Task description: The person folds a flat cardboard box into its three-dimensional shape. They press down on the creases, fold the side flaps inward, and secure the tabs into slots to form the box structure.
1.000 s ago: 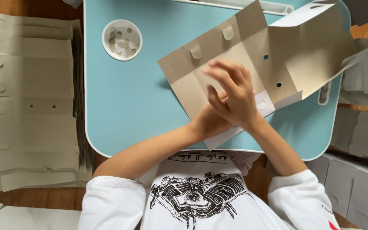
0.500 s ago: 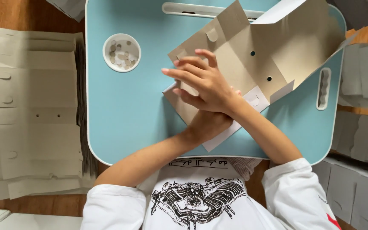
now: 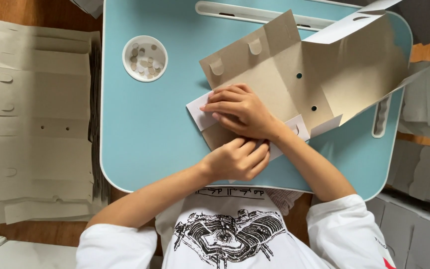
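A grey-brown cardboard box blank [image 3: 319, 74] lies partly unfolded on a light blue lap table [image 3: 145, 134], with its far right panels lifted. My right hand [image 3: 240, 112] lies over the blank's near left corner, fingers pressing down a white flap [image 3: 199, 115] that sticks out to the left. Just below it, my left hand [image 3: 235, 159] curls its fingers on the blank's near edge, touching the right wrist. Both forearms reach in from the bottom of the view.
A small white round dish [image 3: 145, 58] of little pale discs stands at the table's far left. A stack of flat cardboard blanks [image 3: 41, 124] lies on the wooden floor to the left. More white and grey cardboard pieces [image 3: 424, 164] lie to the right.
My right hand has slid left and down onto the blank's near left corner, where a white flap now shows. My left hand has come out from under it to the near edge.
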